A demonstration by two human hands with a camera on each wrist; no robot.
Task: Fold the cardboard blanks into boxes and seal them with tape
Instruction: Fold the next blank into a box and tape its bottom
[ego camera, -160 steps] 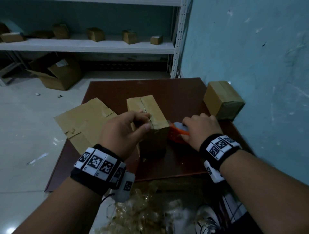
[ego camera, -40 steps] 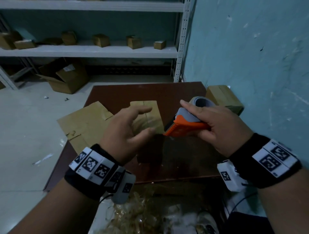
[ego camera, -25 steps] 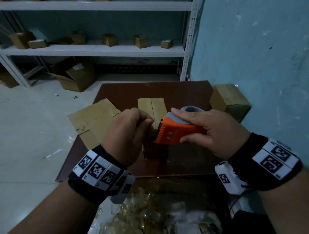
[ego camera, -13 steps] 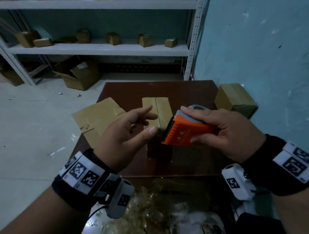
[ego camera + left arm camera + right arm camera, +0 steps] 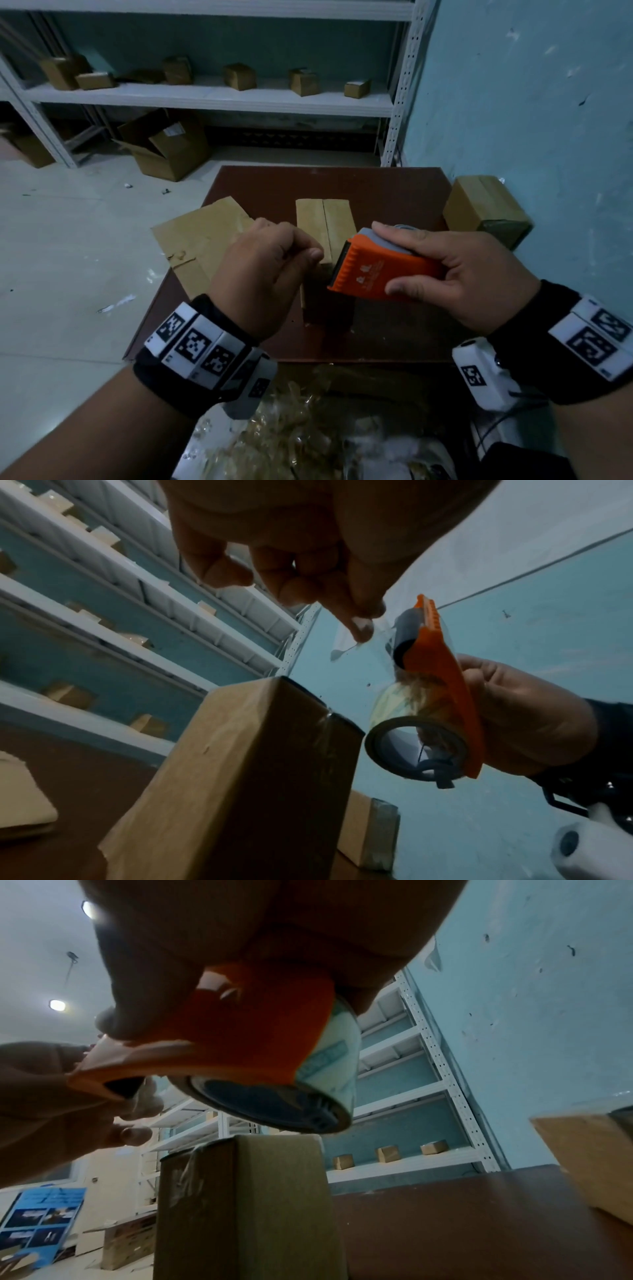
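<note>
Above the folded box (image 5: 323, 228), our right hand (image 5: 472, 274) grips the tape dispenser (image 5: 380, 274); our left hand (image 5: 263, 274) pinches the thin, clingy tape end (image 5: 346, 642) by its edge.

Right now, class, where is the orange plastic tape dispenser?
In the head view the orange plastic tape dispenser is gripped in the right hand, held above the upright cardboard box at the table's middle, just right of the left hand.

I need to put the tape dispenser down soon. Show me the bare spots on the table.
Free: the far strip of the table beyond the upright box, and the near right part between that box and the sealed box by the wall. Crowded: the left side, under the flat cardboard blanks, overhanging the edge.
</note>
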